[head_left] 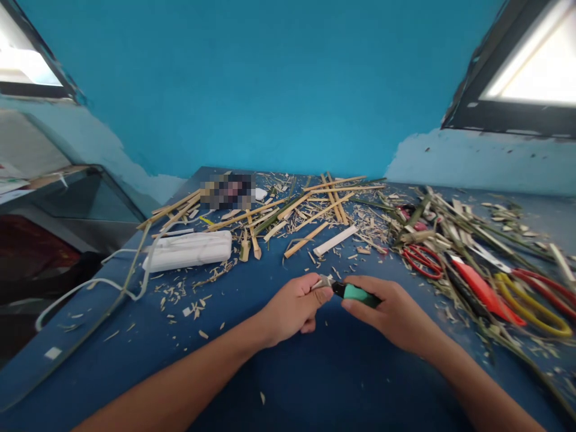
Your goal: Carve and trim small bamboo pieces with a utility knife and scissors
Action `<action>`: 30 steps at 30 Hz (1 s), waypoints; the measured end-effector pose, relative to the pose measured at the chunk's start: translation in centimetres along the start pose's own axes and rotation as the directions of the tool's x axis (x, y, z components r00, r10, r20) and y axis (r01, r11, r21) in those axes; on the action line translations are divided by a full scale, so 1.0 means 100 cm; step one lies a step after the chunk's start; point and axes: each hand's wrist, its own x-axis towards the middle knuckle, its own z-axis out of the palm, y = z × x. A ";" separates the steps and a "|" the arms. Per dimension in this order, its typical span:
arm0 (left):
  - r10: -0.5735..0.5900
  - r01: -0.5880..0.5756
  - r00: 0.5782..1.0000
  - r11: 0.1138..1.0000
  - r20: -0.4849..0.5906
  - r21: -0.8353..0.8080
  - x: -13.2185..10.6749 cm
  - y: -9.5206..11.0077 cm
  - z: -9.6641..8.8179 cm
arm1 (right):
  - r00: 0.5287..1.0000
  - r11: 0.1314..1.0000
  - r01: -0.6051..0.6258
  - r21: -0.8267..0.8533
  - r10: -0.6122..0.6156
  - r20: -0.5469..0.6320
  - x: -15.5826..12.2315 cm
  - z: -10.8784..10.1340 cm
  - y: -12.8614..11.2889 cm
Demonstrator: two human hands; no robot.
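Observation:
My right hand (pixel 396 312) is closed round the green handle of a small knife (pixel 353 292), its blade pointing left. My left hand (pixel 294 307) is curled into a loose fist and pinches something small at the blade's tip; I cannot make out what it is. Both hands meet low over the blue table (pixel 279 384), near its front middle. Split bamboo strips (pixel 310 210) and shavings lie scattered on the table beyond the hands.
A white power strip (pixel 191 250) with its cable (pixel 90 288) lies at the left. Red scissors (pixel 423 259), red-handled and yellow-handled cutters (pixel 508 294) and green bamboo offcuts (pixel 454 222) crowd the right side. A glass cabinet (pixel 85 201) stands left of the table.

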 end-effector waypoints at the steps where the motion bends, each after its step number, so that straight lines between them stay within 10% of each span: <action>1: -0.001 0.001 1.000 1.000 0.017 -0.013 0.000 0.001 -0.001 | 1.000 1.000 0.007 0.006 -0.007 0.008 0.000 -0.001 0.001; 8: -0.033 0.023 0.999 0.949 0.024 0.315 -0.006 0.013 -0.009 | 0.997 1.000 -0.005 0.028 0.003 0.073 -0.002 -0.003 -0.002; 24: -0.118 0.098 0.989 0.973 0.090 0.207 -0.006 0.005 -0.009 | 0.995 1.000 0.016 0.018 -0.018 0.093 -0.003 0.002 -0.016; 30: -0.084 0.095 0.995 0.950 -0.050 0.296 -0.006 0.006 -0.003 | 0.996 1.000 -0.014 0.024 0.012 0.093 -0.004 0.005 -0.013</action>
